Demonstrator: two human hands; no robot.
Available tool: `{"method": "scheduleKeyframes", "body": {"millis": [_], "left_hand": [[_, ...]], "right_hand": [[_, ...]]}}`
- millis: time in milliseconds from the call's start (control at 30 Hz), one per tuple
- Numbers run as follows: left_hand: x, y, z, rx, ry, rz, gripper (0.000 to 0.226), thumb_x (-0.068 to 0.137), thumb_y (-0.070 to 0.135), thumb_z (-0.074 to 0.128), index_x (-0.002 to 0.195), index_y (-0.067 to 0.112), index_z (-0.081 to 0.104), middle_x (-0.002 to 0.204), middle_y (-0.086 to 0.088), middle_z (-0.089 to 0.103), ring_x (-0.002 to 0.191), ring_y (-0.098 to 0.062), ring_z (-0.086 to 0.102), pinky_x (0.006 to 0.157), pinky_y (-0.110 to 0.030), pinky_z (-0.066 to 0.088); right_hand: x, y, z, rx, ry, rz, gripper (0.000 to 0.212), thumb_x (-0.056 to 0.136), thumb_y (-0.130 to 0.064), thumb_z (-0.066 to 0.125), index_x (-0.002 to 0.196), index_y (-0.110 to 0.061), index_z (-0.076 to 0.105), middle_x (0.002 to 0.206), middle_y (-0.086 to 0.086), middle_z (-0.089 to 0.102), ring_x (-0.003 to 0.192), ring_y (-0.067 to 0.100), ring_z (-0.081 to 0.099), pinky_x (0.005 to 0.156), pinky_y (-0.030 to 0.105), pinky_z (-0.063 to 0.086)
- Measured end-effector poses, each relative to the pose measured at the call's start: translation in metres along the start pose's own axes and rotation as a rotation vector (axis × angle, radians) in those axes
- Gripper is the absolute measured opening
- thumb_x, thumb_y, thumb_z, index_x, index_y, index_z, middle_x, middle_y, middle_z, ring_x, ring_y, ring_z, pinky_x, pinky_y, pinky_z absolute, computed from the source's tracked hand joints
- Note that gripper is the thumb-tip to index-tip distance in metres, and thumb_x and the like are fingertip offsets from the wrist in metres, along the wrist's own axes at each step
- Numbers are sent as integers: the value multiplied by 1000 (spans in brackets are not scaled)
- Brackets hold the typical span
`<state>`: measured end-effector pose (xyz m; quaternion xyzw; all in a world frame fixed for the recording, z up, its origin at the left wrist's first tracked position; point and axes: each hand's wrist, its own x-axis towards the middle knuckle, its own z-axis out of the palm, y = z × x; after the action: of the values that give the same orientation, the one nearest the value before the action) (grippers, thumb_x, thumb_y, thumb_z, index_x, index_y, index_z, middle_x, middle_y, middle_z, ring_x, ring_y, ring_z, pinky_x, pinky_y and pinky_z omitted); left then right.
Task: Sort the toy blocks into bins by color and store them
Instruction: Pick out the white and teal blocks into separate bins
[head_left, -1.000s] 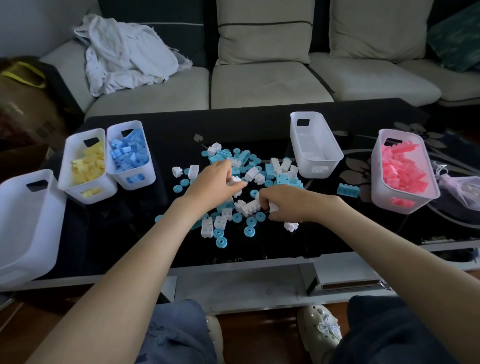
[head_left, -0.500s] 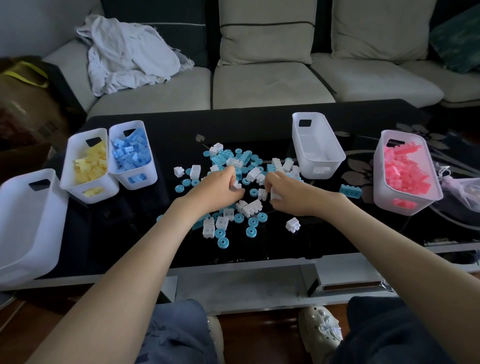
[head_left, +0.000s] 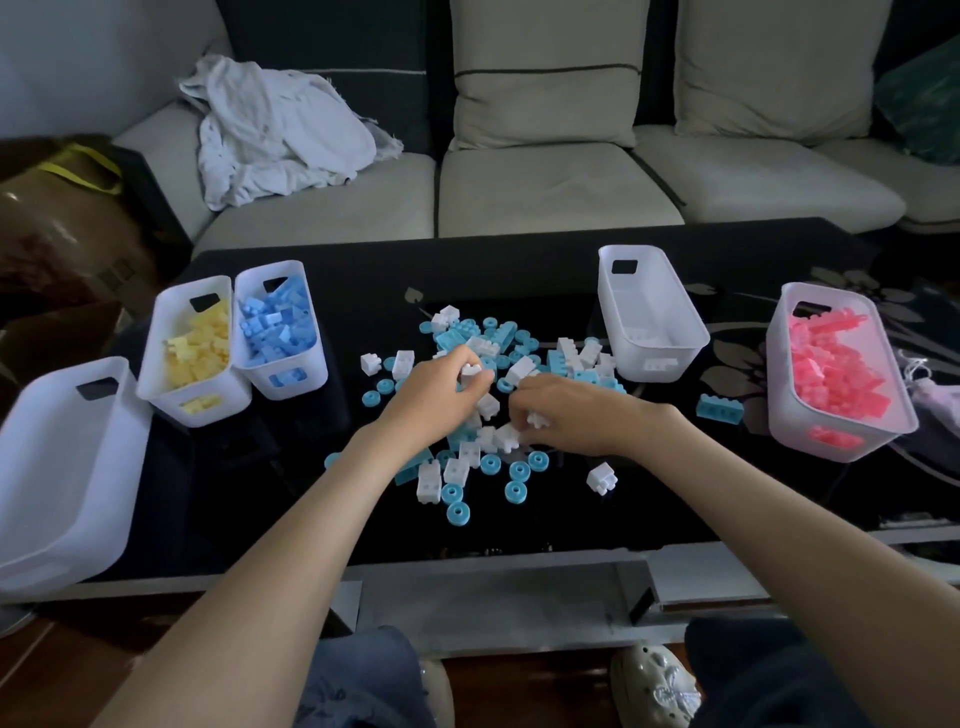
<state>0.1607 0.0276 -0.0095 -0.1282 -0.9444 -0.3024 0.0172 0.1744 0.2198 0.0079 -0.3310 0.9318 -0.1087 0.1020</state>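
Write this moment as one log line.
step: picking from mixed pile | left hand: holds white block | right hand: holds white piece | white bin: few blocks

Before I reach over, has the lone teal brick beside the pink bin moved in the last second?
No. The teal brick sits at the same spot, just left of the pink bin, with the same gap between them.

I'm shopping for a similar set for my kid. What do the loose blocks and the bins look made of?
The white blocks and teal rings look like moulded hard plastic, smooth with a slight sheen and crisp studs. The bins seem frosted, translucent plastic: the pink blocks glow through one wall. Which plastic cannot be told.
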Motion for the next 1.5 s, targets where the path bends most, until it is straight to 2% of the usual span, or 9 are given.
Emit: {"method": "scheduleKeyframes", "body": {"millis": [200,400,467,700,800,933,1067,1233,1500], "left_hand": [[19,29,9,-217,247,-56,17,96,35,48,103,20,47,69,4,49,50,-9,40,42,-16,33],[38,80,36,-417,353,-118,21,98,16,45,118,13,49,82,3,53,56,-7,46,41,-10,35],[44,100,47,-442,352,-143,27,99,16,43,125,12,48,103,-2,59,67,-8,51,47,-12,36],[51,128,75,-429,282,-94,31,99,13,42,130,13,46,126,-7,53,103,-18,58,76,-26,50],[54,128,80,-416,279,-54,34,98,13,43,132,13,43,129,-7,52,109,-18,56,85,-27,49],[56,129,85,-392,287,5,36,96,12,47,132,12,41,125,-6,53,97,-8,52,67,-11,40],[60,138,87,-399,330,-45,29,93,8,51,122,10,49,119,-5,55,102,-15,54,76,-20,42],[61,153,92,-458,261,-72,40,92,6,53,130,8,40,124,-7,53,110,-20,54,91,-33,50],[65,162,102,-407,108,13,69,91,22,57,148,22,18,137,-6,43,123,-19,42,96,-31,41]], "right_hand": [[-9,21,-9,180,89,108,7,89,-32,57,87,-30,51,100,-10,51,95,8,48,82,28,42],[-29,60,-31,138,706,203,8,91,-25,58,88,-18,54,89,-8,55,90,8,43,70,23,36],[-36,81,-38,83,819,315,13,92,-25,56,92,-12,56,93,-3,58,95,14,45,70,24,34],[-29,114,-28,85,537,584,66,90,-48,50,144,-18,26,145,6,37,133,26,31,107,42,25],[-33,114,-23,0,570,505,63,93,-48,45,144,-19,22,138,6,43,125,27,41,104,45,27],[-45,113,-30,133,469,443,58,93,-48,44,141,-24,24,127,4,53,107,23,55,97,38,32],[-57,109,-33,260,490,401,43,99,-33,38,140,-22,33,115,8,61,97,24,59,81,33,43],[-65,106,-36,259,512,414,37,98,-17,36,135,-19,37,92,13,64,81,27,60,81,50,48],[-70,96,-42,371,581,370,34,101,-25,31,131,-19,44,101,10,64,90,25,60,84,46,48]]}}
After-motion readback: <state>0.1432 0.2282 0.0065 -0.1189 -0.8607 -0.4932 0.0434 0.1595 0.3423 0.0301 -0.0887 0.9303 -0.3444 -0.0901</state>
